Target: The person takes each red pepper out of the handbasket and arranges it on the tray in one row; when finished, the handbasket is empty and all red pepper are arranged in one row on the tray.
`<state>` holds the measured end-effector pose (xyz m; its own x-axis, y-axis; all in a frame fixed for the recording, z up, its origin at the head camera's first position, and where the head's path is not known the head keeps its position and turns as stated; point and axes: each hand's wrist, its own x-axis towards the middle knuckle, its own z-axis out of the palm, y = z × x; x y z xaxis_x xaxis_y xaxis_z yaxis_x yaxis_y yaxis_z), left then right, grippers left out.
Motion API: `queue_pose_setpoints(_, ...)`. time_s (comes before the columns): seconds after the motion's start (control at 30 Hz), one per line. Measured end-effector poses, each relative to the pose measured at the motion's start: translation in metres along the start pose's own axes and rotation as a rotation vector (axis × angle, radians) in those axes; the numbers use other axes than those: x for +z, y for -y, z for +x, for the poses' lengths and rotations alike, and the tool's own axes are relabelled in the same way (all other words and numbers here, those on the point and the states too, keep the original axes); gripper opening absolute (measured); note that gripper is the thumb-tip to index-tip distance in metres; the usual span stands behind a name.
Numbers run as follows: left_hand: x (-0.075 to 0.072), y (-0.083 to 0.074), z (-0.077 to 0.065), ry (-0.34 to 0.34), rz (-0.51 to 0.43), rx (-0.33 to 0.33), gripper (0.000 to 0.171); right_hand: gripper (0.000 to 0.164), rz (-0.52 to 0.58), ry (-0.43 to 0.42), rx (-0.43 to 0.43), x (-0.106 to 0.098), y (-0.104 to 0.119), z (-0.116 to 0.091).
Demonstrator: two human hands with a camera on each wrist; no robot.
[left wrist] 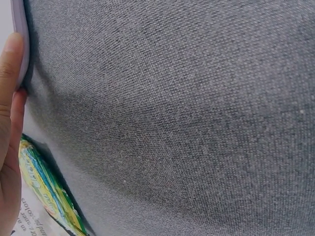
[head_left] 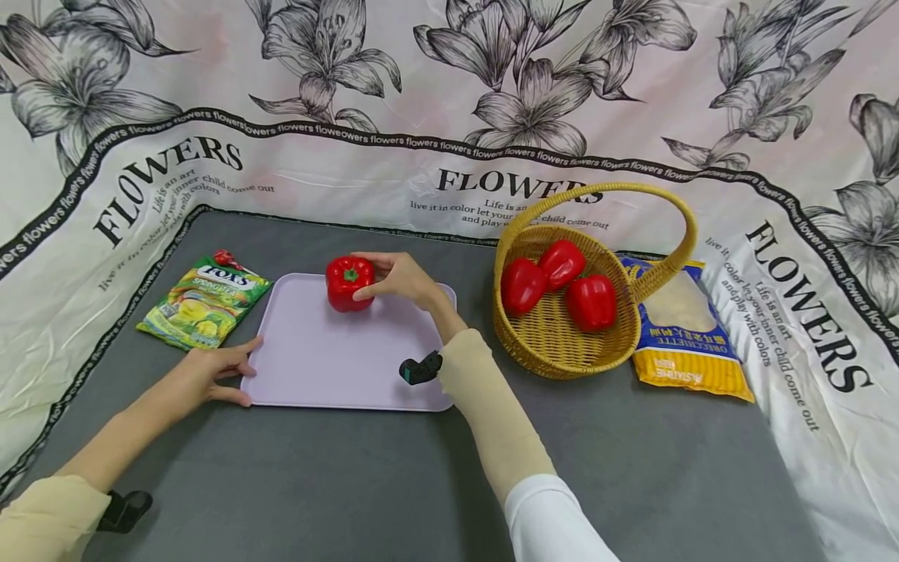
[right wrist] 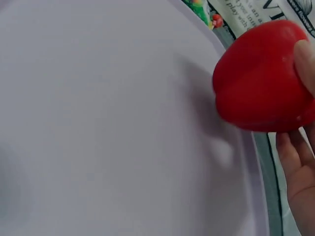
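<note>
My right hand [head_left: 403, 279] grips a red bell pepper [head_left: 349, 282] with a green stem over the back of the pale lilac tray [head_left: 351, 367]. In the right wrist view the pepper [right wrist: 261, 78] is held above the tray, its shadow falling on the surface, thumb on one side and fingers below. At the tray's near left corner, my left hand [head_left: 211, 373] touches the edge with thumb and fingers spread. The left wrist view shows a fingertip against the tray's rim [left wrist: 20, 19]. Three more red peppers [head_left: 591, 302] lie in a yellow wicker basket [head_left: 555, 367].
A green and yellow candy bag [head_left: 204, 304] lies left of the tray, a small red item [head_left: 225, 257] at its top. Right of the basket, whose tall handle [head_left: 604, 187] arches up, is a blue and yellow pasta bag [head_left: 681, 336]. Flower-printed cloth [head_left: 337, 172] borders the grey tabletop [head_left: 337, 484].
</note>
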<state>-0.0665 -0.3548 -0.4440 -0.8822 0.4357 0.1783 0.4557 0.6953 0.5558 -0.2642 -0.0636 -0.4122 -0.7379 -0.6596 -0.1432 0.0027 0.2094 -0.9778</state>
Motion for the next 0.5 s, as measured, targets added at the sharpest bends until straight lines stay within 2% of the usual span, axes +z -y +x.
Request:
queue_pose_setpoints(0.27, -0.001, 0.000, 0.000, 0.008, 0.001, -0.010, 0.080, 0.061, 0.010, -0.085, -0.046, 0.006, -0.013, 0.007)
queue_pose_setpoints(0.5, 0.001, 0.001, 0.001, 0.016, 0.018, -0.029, 0.081, 0.064, 0.032, -0.093, -0.059, 0.010, -0.017, 0.013)
